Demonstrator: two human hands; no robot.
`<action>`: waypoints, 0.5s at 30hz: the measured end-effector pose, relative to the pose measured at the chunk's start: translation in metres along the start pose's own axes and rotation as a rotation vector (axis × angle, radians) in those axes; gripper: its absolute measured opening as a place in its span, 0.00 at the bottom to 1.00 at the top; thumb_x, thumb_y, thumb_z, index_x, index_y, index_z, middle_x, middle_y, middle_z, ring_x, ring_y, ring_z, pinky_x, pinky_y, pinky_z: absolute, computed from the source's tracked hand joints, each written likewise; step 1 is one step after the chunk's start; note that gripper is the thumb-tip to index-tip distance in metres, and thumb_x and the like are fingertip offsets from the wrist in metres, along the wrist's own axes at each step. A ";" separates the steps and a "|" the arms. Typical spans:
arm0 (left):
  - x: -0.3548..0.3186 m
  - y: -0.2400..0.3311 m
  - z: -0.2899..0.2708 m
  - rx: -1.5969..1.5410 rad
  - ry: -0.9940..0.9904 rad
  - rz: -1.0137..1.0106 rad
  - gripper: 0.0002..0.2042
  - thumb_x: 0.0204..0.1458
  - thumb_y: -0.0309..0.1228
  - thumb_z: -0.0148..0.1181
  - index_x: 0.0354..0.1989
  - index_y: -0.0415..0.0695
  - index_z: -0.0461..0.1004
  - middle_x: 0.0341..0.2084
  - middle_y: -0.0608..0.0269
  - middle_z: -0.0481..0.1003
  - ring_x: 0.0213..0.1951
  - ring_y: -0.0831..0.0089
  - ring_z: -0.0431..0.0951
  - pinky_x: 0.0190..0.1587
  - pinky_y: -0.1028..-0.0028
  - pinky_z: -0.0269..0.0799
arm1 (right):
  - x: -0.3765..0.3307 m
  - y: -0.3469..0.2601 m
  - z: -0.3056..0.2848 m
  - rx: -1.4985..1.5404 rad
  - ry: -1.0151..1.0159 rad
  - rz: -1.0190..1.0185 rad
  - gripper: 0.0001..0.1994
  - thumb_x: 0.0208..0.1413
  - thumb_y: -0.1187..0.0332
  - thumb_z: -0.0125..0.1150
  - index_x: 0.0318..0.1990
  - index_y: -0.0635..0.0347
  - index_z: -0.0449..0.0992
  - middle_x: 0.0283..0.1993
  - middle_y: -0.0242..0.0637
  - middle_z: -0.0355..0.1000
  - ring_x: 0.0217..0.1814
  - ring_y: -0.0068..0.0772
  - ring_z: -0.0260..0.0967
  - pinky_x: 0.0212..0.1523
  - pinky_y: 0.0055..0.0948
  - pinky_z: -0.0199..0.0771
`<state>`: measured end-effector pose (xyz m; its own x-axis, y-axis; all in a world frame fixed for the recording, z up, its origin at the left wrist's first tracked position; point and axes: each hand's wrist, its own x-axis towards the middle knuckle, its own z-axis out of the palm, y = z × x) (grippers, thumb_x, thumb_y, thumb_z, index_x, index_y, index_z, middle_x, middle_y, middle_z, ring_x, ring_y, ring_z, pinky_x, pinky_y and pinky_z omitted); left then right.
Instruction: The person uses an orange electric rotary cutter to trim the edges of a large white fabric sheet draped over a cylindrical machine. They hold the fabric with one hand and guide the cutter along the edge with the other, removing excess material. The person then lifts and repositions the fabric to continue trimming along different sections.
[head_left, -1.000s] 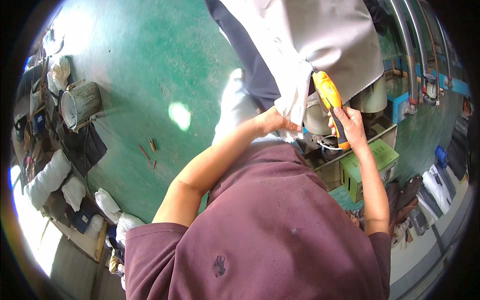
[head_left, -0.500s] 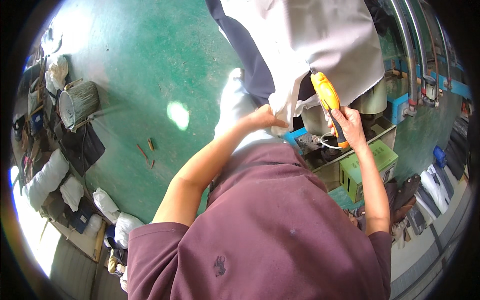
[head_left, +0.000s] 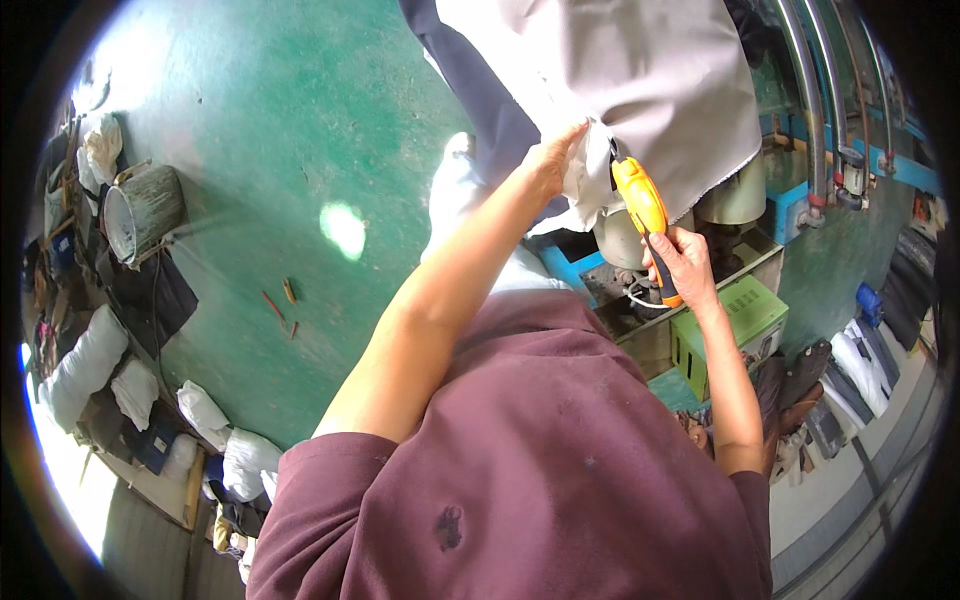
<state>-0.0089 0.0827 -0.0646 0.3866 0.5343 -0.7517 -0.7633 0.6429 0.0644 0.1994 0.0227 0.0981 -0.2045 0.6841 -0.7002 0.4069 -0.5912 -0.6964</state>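
One orange-and-black power screwdriver [head_left: 643, 215], tip against one grey fabric sheet [head_left: 640, 90]. Right hand [head_left: 685, 268] grips its handle; left hand [head_left: 553, 160] pinches the sheet's lower edge, just beside the tip.

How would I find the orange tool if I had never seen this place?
Start at the big grey cloth hanging over the green floor. Follow its lower edge to where the left hand pinches it. Just beside, the right hand holds the orange tool, the only bright orange thing there.
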 end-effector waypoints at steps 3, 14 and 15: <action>-0.022 0.007 0.006 0.100 -0.085 -0.088 0.19 0.50 0.37 0.68 0.48 0.42 0.73 0.41 0.56 0.77 0.44 0.59 0.77 0.48 0.50 0.74 | -0.001 0.002 -0.002 0.048 0.011 -0.008 0.18 0.61 0.54 0.62 0.36 0.65 0.76 0.23 0.32 0.73 0.19 0.17 0.68 0.21 0.18 0.68; -0.046 0.006 0.000 0.447 0.204 0.386 0.13 0.42 0.24 0.72 0.37 0.34 0.79 0.30 0.57 0.80 0.29 0.69 0.80 0.36 0.69 0.78 | 0.004 -0.012 -0.001 0.006 -0.025 -0.009 0.22 0.62 0.51 0.57 0.38 0.67 0.76 0.25 0.33 0.72 0.21 0.19 0.69 0.24 0.18 0.69; -0.050 0.005 0.004 0.450 0.222 0.450 0.12 0.42 0.24 0.71 0.36 0.34 0.79 0.29 0.57 0.80 0.28 0.70 0.80 0.36 0.70 0.78 | 0.004 -0.013 -0.001 0.006 -0.023 -0.009 0.22 0.62 0.51 0.57 0.38 0.67 0.76 0.25 0.33 0.72 0.21 0.19 0.69 0.24 0.18 0.69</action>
<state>-0.0301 0.0610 -0.0239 -0.0710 0.7089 -0.7017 -0.5163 0.5758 0.6339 0.1940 0.0331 0.1041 -0.2284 0.6794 -0.6973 0.3997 -0.5877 -0.7035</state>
